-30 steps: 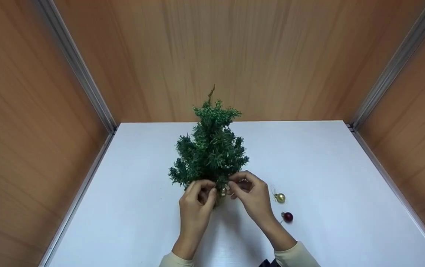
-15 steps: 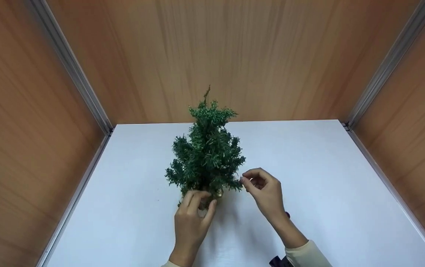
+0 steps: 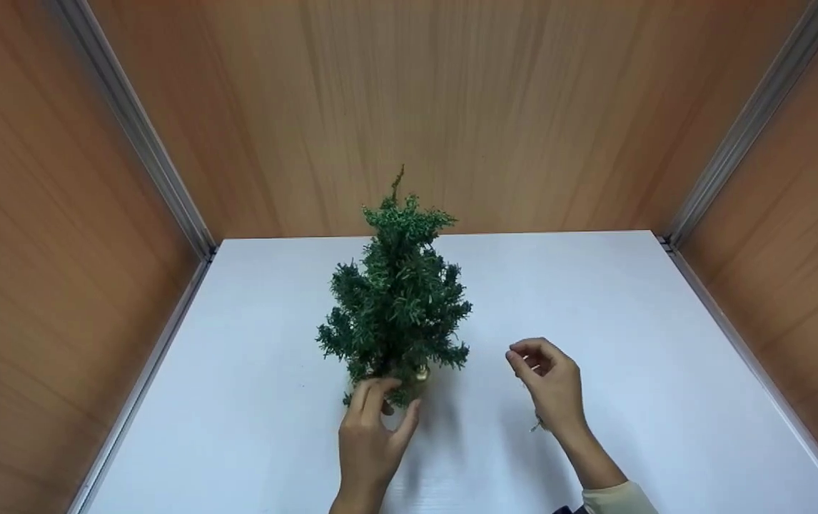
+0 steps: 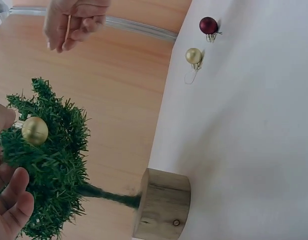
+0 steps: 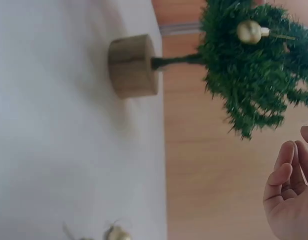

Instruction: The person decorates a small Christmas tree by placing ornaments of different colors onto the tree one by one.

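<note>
Wood-grain panels (image 3: 309, 107) rise behind and to both sides of the miniature Christmas tree (image 3: 398, 285), and a white counter (image 3: 259, 442) spreads beneath it. The tree stands upright on the counter. At its near side, the left hand (image 3: 370, 442) is relaxed, thumb and fingers apart beside the lowest branches; I cannot tell whether a fingertip touches the foliage. Well to the tree's right, the right hand (image 3: 552, 382) is raised above the counter, fingers loosely bent, with nothing visible in its grasp. Under the tree's bare stem is a wooden stump base (image 4: 166, 205). A gold bauble (image 4: 35, 131) hangs low on the tree's near side. To the tree's right lie a loose gold bauble (image 4: 193, 56) and, farther out, a dark red bauble (image 4: 208, 25). A thin loop (image 4: 190, 77) trails from the loose gold one. For good work here, I judge, the left hand should steady the branch lightly without dragging the hung bauble, and each loop should be pinched near its cap, clear of the needles.
</note>
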`<state>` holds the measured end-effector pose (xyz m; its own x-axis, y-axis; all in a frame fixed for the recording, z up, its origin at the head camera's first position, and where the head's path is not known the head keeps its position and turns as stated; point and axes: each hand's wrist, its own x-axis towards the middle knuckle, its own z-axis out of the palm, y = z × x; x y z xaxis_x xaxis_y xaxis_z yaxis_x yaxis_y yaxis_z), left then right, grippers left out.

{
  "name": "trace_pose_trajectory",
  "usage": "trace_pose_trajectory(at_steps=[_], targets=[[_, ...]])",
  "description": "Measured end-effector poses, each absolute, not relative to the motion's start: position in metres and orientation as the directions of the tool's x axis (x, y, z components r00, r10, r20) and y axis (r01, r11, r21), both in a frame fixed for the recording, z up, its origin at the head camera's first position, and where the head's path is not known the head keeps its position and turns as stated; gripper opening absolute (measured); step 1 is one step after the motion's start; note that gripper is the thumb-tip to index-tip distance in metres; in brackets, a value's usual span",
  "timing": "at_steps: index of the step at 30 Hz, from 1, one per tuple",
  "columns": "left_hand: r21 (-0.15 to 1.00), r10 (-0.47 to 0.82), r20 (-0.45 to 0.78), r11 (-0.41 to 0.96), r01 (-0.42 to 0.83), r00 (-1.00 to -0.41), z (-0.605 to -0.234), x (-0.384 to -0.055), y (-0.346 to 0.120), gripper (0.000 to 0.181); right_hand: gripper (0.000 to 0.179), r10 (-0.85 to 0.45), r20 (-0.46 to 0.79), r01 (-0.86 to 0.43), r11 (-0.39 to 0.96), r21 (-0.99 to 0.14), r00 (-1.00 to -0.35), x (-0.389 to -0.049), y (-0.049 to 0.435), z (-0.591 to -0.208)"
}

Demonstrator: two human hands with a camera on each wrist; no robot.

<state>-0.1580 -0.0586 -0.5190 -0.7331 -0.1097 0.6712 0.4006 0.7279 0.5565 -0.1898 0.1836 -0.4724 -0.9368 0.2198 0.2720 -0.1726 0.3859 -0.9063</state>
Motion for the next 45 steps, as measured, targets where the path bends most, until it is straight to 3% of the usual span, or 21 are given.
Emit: trace_pose_trajectory(at_steps=[8, 18, 25, 37, 45], targets=[[0.602, -0.152, 0.662, 0.692, 0.399, -0.734, -0.521, -0.160, -0.058, 0.031, 0.018, 0.282, 0.204, -0.049, 0.473, -0.880, -0.938, -0.204, 0.219, -0.519], [0.614, -0.172, 0.654, 0.690, 0.384, -0.737, -0.522, -0.158, -0.057, 0.027, 0.018, 0.350, 0.101, 0.084, 0.476, -0.875, -0.931, -0.198, 0.243, -0.561], [0.635, -0.191, 0.648, 0.670, 0.385, -0.737, -0.524, -0.159, -0.056, 0.026, 0.028, 0.346, -0.003, 0.185, 0.496, -0.849, -0.938, -0.192, 0.252, -0.581], [0.643, -0.207, 0.636, 0.675, 0.362, -0.744, -0.523, -0.160, -0.056, 0.028, 0.034, 0.342, -0.059, 0.245, 0.532, -0.810, -0.938, -0.190, 0.255, -0.596], [0.638, -0.202, 0.638, 0.679, 0.364, -0.743, -0.522, -0.162, -0.055, 0.028, 0.030, 0.316, -0.032, 0.215, 0.565, -0.797, -0.948, -0.191, 0.255, -0.598]])
